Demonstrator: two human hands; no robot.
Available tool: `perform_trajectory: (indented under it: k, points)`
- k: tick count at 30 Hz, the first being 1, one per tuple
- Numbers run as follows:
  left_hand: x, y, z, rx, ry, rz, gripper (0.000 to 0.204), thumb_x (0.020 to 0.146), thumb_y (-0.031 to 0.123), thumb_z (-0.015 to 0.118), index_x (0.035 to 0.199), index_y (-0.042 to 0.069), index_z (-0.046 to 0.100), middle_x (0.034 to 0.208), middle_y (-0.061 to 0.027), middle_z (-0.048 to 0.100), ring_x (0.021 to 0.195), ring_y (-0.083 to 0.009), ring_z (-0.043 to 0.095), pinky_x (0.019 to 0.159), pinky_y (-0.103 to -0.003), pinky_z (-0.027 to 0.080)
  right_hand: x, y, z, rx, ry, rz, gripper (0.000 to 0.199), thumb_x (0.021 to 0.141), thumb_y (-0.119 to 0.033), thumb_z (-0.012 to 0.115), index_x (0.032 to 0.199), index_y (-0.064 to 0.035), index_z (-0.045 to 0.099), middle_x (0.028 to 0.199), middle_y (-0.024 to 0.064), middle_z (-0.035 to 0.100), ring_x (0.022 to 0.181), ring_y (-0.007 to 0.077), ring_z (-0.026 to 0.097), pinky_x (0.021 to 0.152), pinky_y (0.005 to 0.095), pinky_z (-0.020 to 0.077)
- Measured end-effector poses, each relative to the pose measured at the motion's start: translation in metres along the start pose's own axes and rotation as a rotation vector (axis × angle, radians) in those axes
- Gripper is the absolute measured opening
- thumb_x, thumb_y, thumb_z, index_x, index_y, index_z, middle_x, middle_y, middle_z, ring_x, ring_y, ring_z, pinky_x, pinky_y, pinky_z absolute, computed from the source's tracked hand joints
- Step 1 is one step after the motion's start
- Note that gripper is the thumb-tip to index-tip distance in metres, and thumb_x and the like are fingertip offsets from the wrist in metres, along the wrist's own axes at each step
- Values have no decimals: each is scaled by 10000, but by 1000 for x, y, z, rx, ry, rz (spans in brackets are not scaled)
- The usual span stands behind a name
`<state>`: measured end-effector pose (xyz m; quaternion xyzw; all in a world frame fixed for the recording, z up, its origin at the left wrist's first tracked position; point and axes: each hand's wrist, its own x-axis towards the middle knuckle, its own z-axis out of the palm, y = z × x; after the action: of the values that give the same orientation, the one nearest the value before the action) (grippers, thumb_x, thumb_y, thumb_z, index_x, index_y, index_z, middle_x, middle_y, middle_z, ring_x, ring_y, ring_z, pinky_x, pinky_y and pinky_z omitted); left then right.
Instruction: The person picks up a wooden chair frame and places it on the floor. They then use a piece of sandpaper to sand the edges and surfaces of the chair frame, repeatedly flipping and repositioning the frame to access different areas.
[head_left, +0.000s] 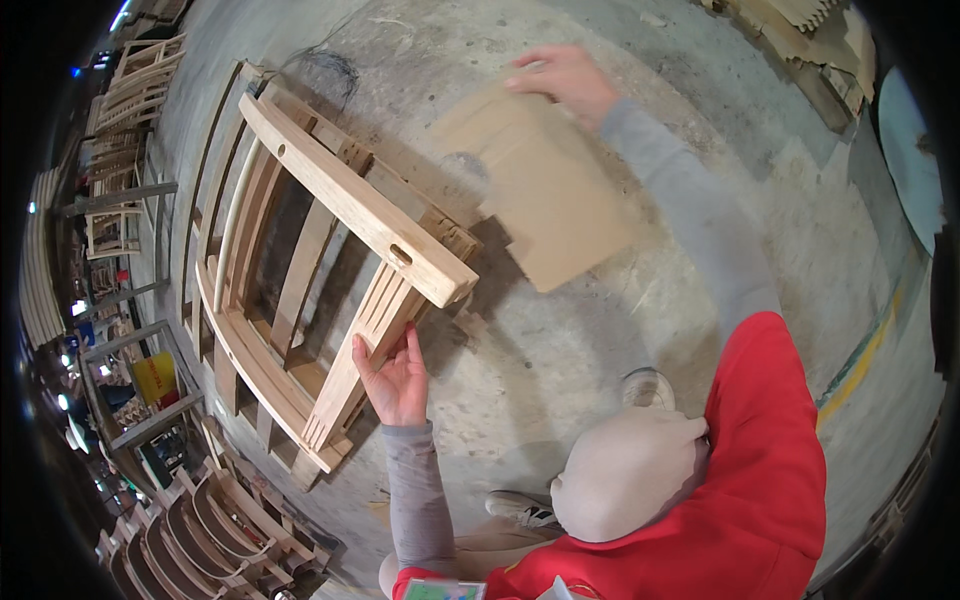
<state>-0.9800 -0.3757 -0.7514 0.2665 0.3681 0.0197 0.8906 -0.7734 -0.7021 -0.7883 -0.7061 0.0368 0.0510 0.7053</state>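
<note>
Left grip (pixel 393 372) on wooden frame (pixel 330 250) — rt grip (pixel 562 78) holds flat board (pixel 545 190).

Right hand (pixel 562 78) and flat board (pixel 540 190) motion-blurred, left palm (pixel 397 377) hidden against wooden frame (pixel 330 270)

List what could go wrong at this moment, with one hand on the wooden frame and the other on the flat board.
1. The left hand grips only one slat of the wooden chair frame, which stands tilted on a stack of similar frames; it might slip or tip.
2. The right hand holds the flat board by one edge at full reach, so it may swing or drop onto the concrete floor.
3. The person's shoes are close under both pieces.
</note>
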Motion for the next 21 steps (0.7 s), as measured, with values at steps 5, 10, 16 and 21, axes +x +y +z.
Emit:
perform_trajectory:
  k: [5,10,16,21]
  points:
    - [-7,5,12,-16,39,-25,528,748,248,643,1163,21,408,1167,-136,424,1095,-274,399,943,-371,376,34,25,83,-40,-62,-124,303,582,-166,717,833,-28,614,772,83,596,689,177,569,627,283,466]
    - [-4,6,8,-44,25,-55,520,751,238,639,1164,22,408,1167,-133,425,1099,-278,396,943,-375,376,45,46,157,-124,-180,-111,317,562,-190,731,828,-56,622,785,97,612,740,222,587,684,308,469]
    - [3,0,-1,-39,14,-90,516,761,240,629,1170,26,398,1166,-139,422,1106,-286,390,948,-387,368,42,49,184,-282,-217,-174,337,603,-269,719,854,-65,624,824,118,613,776,262,585,710,315,462]
    - [4,-2,-4,-12,-9,-88,540,758,263,631,1178,26,388,1163,-149,424,1103,-297,395,942,-395,373,20,43,152,-47,-117,24,318,684,-293,673,814,-11,606,767,104,611,720,212,589,662,304,470]
